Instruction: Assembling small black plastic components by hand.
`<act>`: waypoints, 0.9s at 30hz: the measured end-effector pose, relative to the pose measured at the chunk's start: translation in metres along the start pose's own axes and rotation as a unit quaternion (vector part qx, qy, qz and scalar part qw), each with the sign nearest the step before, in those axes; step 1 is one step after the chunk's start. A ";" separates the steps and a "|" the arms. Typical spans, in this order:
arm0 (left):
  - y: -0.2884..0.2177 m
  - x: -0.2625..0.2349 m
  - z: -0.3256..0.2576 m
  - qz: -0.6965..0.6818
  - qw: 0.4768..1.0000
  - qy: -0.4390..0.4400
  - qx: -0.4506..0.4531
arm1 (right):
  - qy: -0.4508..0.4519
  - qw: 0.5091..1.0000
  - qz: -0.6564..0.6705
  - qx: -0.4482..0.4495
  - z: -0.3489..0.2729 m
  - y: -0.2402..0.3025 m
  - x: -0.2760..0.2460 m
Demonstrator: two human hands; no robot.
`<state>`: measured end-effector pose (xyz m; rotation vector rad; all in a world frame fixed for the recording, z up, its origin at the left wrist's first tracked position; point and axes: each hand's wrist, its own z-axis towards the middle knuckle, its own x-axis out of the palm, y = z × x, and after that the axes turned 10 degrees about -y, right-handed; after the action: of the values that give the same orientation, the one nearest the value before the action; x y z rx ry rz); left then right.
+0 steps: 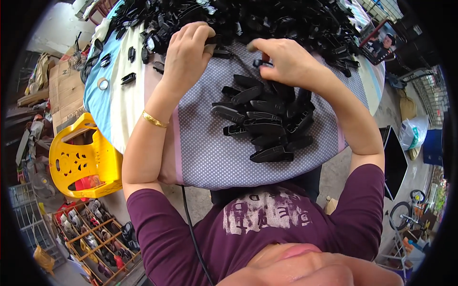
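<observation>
A large heap of glossy black plastic pieces (267, 19) covers the far side of the cloth-covered table (200, 143). At the heap's near edge my left hand (187, 56) is closed, its fingers curled over; what they grip is hidden behind them. My right hand (286, 62) is to the right of it, with a small black plastic piece (260, 63) between thumb and forefinger; the fingertips are slightly blurred. Nearer to me, below my right hand, lies a smaller pile of long, narrow black plastic pieces (262, 125) with rounded ends.
Several loose black pieces (129, 78) and a tape roll (102, 84) lie at the table's left. A phone (383, 42) stands at the far right edge. A yellow plastic chair (86, 157) is left of the table, beside a shoe rack (98, 238). A black cable (191, 224) hangs in front.
</observation>
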<state>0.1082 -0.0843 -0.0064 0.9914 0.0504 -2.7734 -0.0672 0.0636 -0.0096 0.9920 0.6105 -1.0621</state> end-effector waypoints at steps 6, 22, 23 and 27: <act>-0.039 -0.007 0.002 -0.220 0.967 0.064 -0.115 | -0.083 0.906 0.406 0.087 0.005 0.008 -0.017; -0.039 -0.010 -0.004 -0.618 0.670 -0.003 -0.411 | -0.115 0.893 0.411 0.140 0.000 0.016 -0.008; -0.041 -0.011 -0.003 -0.603 0.688 -0.014 -0.404 | -0.099 0.899 0.399 0.149 0.000 0.019 -0.008; -0.044 -0.010 -0.004 -0.601 0.679 -0.025 -0.422 | -0.135 0.901 0.384 0.150 -0.004 0.024 0.004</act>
<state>0.1094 -0.0394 -0.0049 0.6295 2.5049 -2.8779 -0.0437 0.0687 -0.0057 1.1819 -0.1946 -0.5629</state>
